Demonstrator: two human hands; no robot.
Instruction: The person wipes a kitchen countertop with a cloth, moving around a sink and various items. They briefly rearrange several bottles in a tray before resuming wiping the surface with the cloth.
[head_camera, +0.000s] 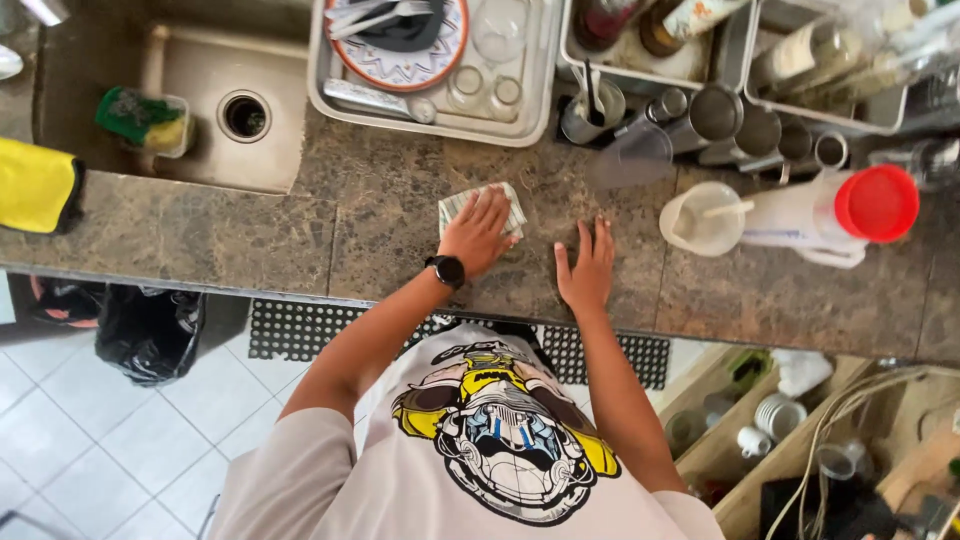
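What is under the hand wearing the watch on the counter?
A folded striped cloth lies under the left hand, flat on the stone counter. Only its far edges and corners show; the middle is covered by the palm. The right hand rests bare on the counter.

Marble counter (300, 240), white tiled floor (90, 440)

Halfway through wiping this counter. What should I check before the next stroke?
1. Cloth under control: ok. The left hand lies flat on the striped cloth.
2. Other hand free: ok. The right hand rests open on the stone counter.
3. Room to the right: not ok. A white cup and a red-capped bottle sit close by.
4. Room toward the sink: ok, bare stone.
5. Dirt remaining: cannot tell, because the stone is mottled.
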